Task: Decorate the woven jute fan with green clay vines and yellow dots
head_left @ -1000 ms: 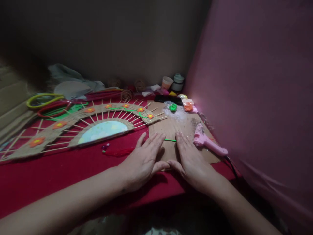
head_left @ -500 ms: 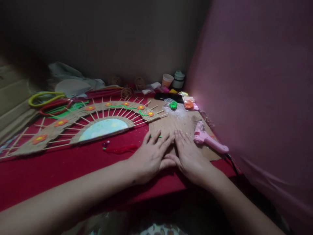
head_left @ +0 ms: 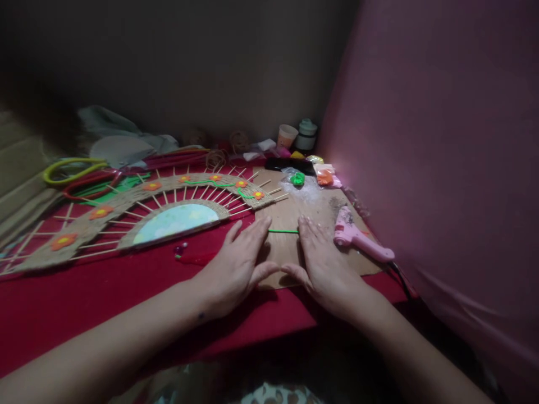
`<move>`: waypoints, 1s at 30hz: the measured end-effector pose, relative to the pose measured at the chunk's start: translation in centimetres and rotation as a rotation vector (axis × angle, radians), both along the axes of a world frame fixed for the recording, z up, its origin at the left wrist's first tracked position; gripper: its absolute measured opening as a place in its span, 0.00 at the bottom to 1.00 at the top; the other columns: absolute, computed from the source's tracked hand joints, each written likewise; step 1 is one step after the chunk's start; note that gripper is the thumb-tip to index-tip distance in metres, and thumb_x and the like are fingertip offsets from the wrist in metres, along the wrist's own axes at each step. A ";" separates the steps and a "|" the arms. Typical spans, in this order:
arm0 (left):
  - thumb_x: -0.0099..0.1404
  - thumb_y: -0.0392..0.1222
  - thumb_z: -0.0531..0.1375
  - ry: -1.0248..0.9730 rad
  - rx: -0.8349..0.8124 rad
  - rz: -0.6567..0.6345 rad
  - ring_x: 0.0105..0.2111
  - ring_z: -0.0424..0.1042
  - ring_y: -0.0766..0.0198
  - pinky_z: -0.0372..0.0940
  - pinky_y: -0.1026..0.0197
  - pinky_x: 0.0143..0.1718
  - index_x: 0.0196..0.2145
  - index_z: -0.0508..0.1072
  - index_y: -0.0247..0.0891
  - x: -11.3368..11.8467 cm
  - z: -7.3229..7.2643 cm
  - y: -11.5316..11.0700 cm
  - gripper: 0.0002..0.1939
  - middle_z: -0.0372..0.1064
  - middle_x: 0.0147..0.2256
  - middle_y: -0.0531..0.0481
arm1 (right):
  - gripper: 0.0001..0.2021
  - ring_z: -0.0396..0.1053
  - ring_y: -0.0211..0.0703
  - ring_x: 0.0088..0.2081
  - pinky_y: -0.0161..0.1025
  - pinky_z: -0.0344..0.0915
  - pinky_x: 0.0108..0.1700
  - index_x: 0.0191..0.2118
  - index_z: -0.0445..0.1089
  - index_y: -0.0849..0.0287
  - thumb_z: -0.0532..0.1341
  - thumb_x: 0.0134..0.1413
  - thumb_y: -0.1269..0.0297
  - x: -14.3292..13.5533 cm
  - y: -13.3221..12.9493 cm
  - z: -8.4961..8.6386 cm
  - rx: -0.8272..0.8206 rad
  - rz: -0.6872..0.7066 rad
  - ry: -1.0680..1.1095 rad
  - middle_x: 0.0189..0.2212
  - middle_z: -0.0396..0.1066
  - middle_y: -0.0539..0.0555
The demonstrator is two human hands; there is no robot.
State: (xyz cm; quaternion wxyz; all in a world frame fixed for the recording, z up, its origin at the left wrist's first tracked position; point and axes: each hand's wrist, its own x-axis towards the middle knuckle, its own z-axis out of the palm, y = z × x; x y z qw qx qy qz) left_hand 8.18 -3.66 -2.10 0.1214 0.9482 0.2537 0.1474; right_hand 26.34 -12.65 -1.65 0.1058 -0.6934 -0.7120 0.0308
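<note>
A thin green clay strand (head_left: pixel 283 231) lies across the brown cardboard sheet (head_left: pixel 275 264), its ends running under my fingers. My left hand (head_left: pixel 238 261) rests flat on the strand's left end, fingers stretched out. On the right end lies my right hand (head_left: pixel 322 261), also flat with fingers extended. The two thumbs point toward each other, nearly touching. To the left lies a woven twine fan (head_left: pixel 170 187) on thin sticks, bearing orange clay flowers (head_left: pixel 101 212), green clay vines and a pale blue half-round centre (head_left: pixel 177 223).
A pink glue gun (head_left: pixel 362 244) lies right of my right hand. Behind are a bag of green clay (head_left: pixel 297 179), orange clay (head_left: pixel 325 177), a paper cup (head_left: pixel 287 136) and a lidded jar (head_left: pixel 307 134). A red tassel (head_left: pixel 200 258) lies by my left forearm. Pink cloth (head_left: pixel 433 140) hangs at right.
My left hand has slid to the left, away from my right hand, which has hardly moved. The green clay strand now shows in the gap between them.
</note>
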 end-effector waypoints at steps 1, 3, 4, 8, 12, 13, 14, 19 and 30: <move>0.70 0.57 0.43 0.018 0.020 -0.010 0.64 0.47 0.51 0.39 0.42 0.63 0.66 0.37 0.33 0.0 -0.3 -0.3 0.36 0.49 0.63 0.33 | 0.43 0.40 0.61 0.65 0.58 0.47 0.63 0.64 0.44 0.82 0.52 0.58 0.46 0.0 0.0 -0.2 0.010 0.014 -0.003 0.64 0.42 0.76; 0.69 0.59 0.43 0.061 0.038 -0.016 0.64 0.46 0.50 0.39 0.42 0.63 0.66 0.40 0.31 0.0 -0.4 -0.9 0.38 0.50 0.63 0.32 | 0.42 0.41 0.61 0.65 0.58 0.47 0.63 0.64 0.45 0.80 0.50 0.59 0.45 0.0 -0.2 -0.8 0.040 0.030 -0.009 0.63 0.43 0.76; 0.68 0.60 0.43 0.086 0.038 -0.015 0.64 0.46 0.50 0.39 0.42 0.63 0.65 0.42 0.30 0.0 -0.4 -1.2 0.38 0.50 0.62 0.32 | 0.41 0.41 0.61 0.65 0.58 0.47 0.63 0.64 0.46 0.80 0.50 0.59 0.45 0.0 -0.4 -1.1 0.055 0.034 -0.012 0.63 0.44 0.75; 0.67 0.63 0.42 0.157 0.043 -0.025 0.64 0.46 0.48 0.37 0.42 0.63 0.64 0.47 0.27 0.0 0.1 -1.7 0.40 0.50 0.62 0.31 | 0.39 0.43 0.61 0.65 0.59 0.48 0.62 0.63 0.48 0.78 0.49 0.60 0.45 0.0 -1.0 -1.5 0.054 0.042 -0.031 0.63 0.46 0.75; 0.67 0.63 0.39 0.180 0.091 0.001 0.64 0.45 0.47 0.34 0.42 0.63 0.64 0.47 0.24 0.7 0.1 -0.6 0.41 0.48 0.63 0.30 | 0.41 0.42 0.62 0.65 0.58 0.48 0.63 0.63 0.46 0.81 0.49 0.59 0.45 0.2 0.1 -0.8 0.003 0.021 -0.044 0.63 0.44 0.76; 0.68 0.62 0.39 0.183 0.100 0.010 0.64 0.44 0.47 0.34 0.42 0.63 0.64 0.48 0.24 0.7 0.0 -0.5 0.41 0.47 0.63 0.30 | 0.41 0.42 0.62 0.65 0.58 0.48 0.63 0.63 0.46 0.81 0.49 0.59 0.45 0.2 0.3 -0.7 -0.003 0.012 -0.042 0.63 0.44 0.76; 0.68 0.62 0.40 0.186 0.107 0.013 0.64 0.44 0.47 0.33 0.42 0.63 0.64 0.48 0.24 0.7 0.0 -0.5 0.40 0.47 0.63 0.30 | 0.41 0.42 0.62 0.65 0.58 0.48 0.63 0.64 0.46 0.81 0.49 0.59 0.45 0.3 0.4 -0.6 -0.003 0.005 -0.041 0.63 0.44 0.76; 0.66 0.63 0.44 0.189 0.100 -0.029 0.64 0.46 0.46 0.35 0.42 0.63 0.63 0.50 0.26 0.0 -0.1 -1.7 0.41 0.50 0.62 0.31 | 0.41 0.43 0.62 0.65 0.59 0.49 0.62 0.63 0.48 0.79 0.48 0.59 0.44 0.3 -0.6 -1.2 0.026 0.020 -0.052 0.63 0.47 0.75; 0.69 0.59 0.39 0.047 0.128 0.074 0.64 0.45 0.49 0.37 0.42 0.63 0.64 0.41 0.25 -0.1 -0.4 1.4 0.38 0.48 0.63 0.30 | 0.43 0.40 0.60 0.66 0.57 0.46 0.63 0.64 0.44 0.82 0.54 0.57 0.47 0.9 0.5 1.0 0.001 -0.061 -0.051 0.64 0.42 0.75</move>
